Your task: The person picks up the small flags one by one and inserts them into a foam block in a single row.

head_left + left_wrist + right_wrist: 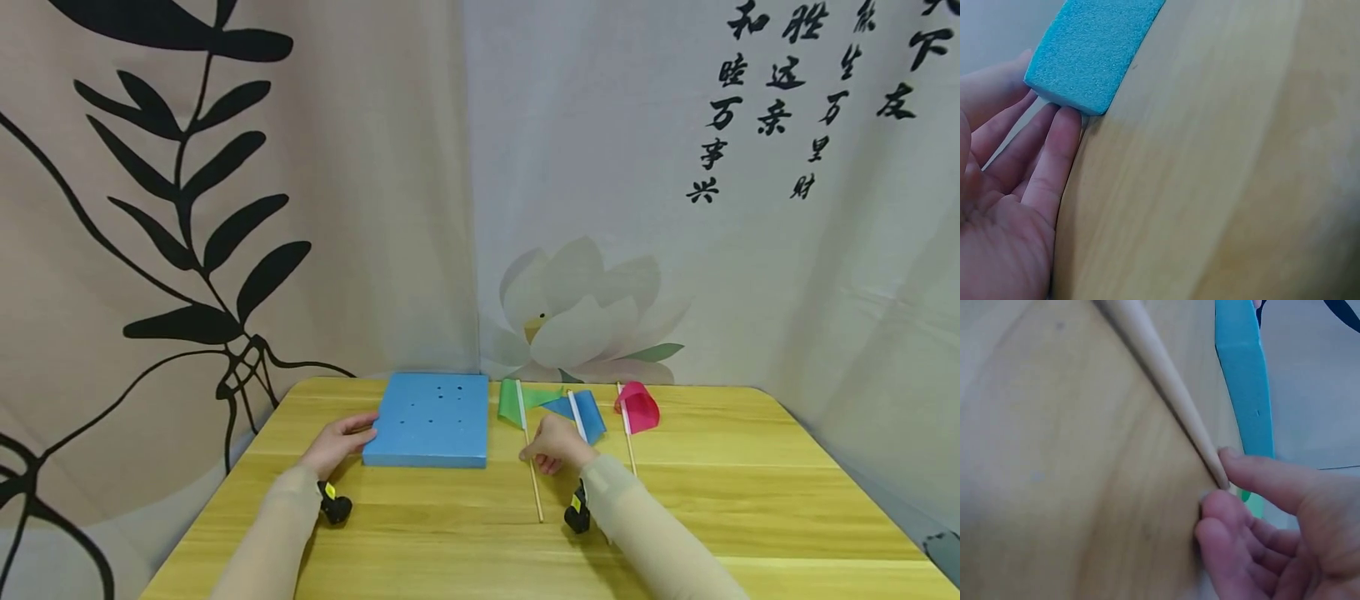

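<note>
A flat blue foam board (pixel 442 442) with small holes in its top lies left of centre. My left hand (pixel 341 442) touches its left edge; in the left wrist view the fingers (pixel 1050 156) are nearly straight against the side. To the right of the board lies a green flag (pixel 510 404) on a thin wooden stick. My right hand (pixel 562 448) pinches that stick (pixel 1175 384) between thumb and index finger below the cloth. Just beyond this hand is a blue flag (pixel 591 417), its lower stick hidden by the hand and forearm.
A red flag (pixel 642 408) lies on its stick to the right of the blue one. All rest on a wooden table (pixel 420 533). Behind the table's far edge hangs a printed curtain (pixel 390 208) with leaves, a lotus and writing.
</note>
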A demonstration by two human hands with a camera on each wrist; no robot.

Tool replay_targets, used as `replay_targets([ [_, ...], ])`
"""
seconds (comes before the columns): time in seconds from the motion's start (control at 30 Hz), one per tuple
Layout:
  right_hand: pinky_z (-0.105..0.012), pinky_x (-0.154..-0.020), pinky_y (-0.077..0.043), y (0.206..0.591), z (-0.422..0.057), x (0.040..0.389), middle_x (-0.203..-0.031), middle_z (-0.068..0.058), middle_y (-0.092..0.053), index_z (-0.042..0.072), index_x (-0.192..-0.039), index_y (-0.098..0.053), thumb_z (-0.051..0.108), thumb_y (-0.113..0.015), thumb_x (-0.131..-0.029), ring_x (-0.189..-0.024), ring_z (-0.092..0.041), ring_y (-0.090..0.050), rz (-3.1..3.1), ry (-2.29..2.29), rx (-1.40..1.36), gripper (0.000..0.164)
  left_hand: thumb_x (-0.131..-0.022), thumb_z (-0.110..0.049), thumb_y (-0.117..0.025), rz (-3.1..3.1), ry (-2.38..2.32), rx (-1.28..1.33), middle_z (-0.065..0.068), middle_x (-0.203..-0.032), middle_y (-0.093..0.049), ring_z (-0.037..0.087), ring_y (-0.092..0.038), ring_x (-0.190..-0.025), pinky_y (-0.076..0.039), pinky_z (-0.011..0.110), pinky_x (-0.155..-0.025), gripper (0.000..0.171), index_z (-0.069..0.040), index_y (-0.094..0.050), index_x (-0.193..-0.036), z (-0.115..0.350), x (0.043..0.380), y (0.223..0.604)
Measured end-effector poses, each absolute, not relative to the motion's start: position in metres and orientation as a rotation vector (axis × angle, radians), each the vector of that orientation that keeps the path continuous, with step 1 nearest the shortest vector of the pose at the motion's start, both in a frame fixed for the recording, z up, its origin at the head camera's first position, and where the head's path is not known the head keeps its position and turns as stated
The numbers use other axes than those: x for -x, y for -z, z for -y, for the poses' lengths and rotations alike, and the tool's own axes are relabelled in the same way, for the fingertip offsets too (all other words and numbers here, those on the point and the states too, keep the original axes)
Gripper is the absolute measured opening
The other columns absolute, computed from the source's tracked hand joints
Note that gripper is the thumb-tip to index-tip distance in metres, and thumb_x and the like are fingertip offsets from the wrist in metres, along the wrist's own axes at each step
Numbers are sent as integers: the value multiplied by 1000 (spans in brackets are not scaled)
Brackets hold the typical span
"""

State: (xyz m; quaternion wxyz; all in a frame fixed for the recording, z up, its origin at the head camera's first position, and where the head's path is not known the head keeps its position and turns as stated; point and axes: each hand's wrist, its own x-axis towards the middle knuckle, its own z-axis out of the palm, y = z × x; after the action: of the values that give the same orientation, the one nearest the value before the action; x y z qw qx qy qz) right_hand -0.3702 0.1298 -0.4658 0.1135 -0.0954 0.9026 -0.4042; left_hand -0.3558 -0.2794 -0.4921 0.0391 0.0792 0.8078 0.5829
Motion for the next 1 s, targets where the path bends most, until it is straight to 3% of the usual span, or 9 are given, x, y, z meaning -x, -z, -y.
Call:
replay_targets([
  [0.23,-34,-42,-54,458,-128,368,-50,-10,-59,-4,-57,-64,3,-75,-75,-39,-19,-59,-2654,1165,247,22,-98,-19,-60,-2457,-1806,-245,20,-147,-41,37,-46,-128,-44,45,-102,51,-2,-46,-144,280,357,492],
  [0.5,-36,-45,-56,456,-132,365,-54,-12,-61,-5,-60,-65,4,-69,-79,-43,-22,-61,-2616,1290,232,21,-98,-18,-60,-2461,-1804,-226,20,-147,-42,37,-46,-128,-45,44,-101,51,-4,-46,-144,283,359,495],
  [0.73,-38,-56,-59,445,-139,368,-64,-14,-64,-12,-86,-68,5,-64,-87,-56,-24,-66,-2433,1584,211,18,-98,-18,-60,-2471,-1806,-201,20,-147,-41,37,-46,-128,-44,45,-102,49,-4,-47,-144,281,357,494],
  [0.83,-35,-60,-60,439,-139,369,-77,-20,-67,-16,-101,-65,6,-62,-90,-66,-26,-69,-2319,1723,193,25,-99,-17,-59,-2481,-1798,-204,19,-147,-41,37,-46,-128,-44,45,-102,49,-4,-46,-144,280,356,494],
  [1.0,-35,-65,-60,435,-136,366,-101,-28,-66,-14,-114,-60,9,-60,-91,-78,-25,-70,-2193,1883,200,32,-99,-17,-59,-2501,-1782,-208,20,-146,-42,36,-47,-127,-44,46,-102,48,-4,-47,-144,278,355,493],
])
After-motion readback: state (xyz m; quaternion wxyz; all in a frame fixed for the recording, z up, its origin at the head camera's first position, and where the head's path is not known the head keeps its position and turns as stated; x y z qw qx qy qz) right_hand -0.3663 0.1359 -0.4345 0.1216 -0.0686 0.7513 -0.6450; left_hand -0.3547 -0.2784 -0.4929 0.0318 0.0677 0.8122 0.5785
